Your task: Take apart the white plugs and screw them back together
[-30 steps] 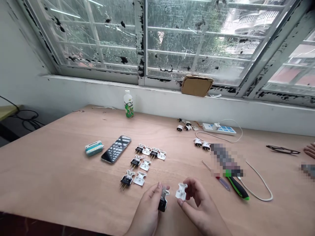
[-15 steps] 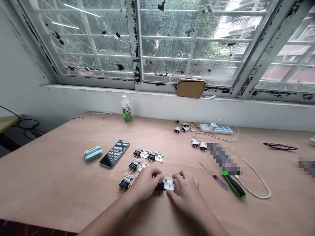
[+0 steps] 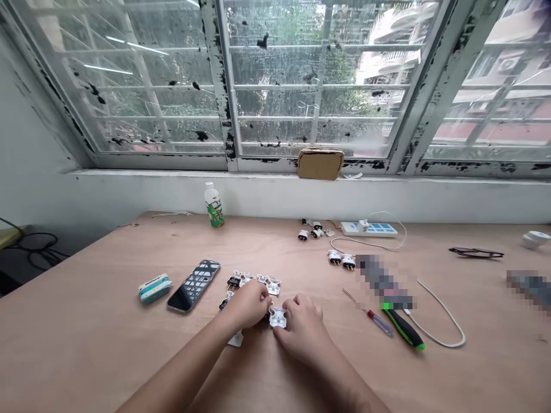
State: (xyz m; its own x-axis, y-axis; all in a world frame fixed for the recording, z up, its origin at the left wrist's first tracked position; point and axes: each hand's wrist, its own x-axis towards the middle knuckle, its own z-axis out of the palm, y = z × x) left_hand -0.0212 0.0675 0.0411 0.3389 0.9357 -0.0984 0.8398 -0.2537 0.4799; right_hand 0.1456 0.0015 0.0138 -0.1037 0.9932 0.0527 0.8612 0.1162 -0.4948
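On table (image 3: 107, 355): plug parts (image 3: 273, 287) right of phone (image 3: 193, 285), left of screwdriver (image 3: 380, 323); bottle (image 3: 214, 206) behind phone.

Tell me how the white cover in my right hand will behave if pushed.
The white cover looks like thin moulded plastic, so it's probably stiff and light. Its broad, flattish shape suggests it would slide rather than roll.

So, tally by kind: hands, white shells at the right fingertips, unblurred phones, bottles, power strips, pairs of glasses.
Left hand and right hand: 2
White shell: 1
Unblurred phone: 1
Bottle: 1
Power strip: 1
Pair of glasses: 1
Total: 7
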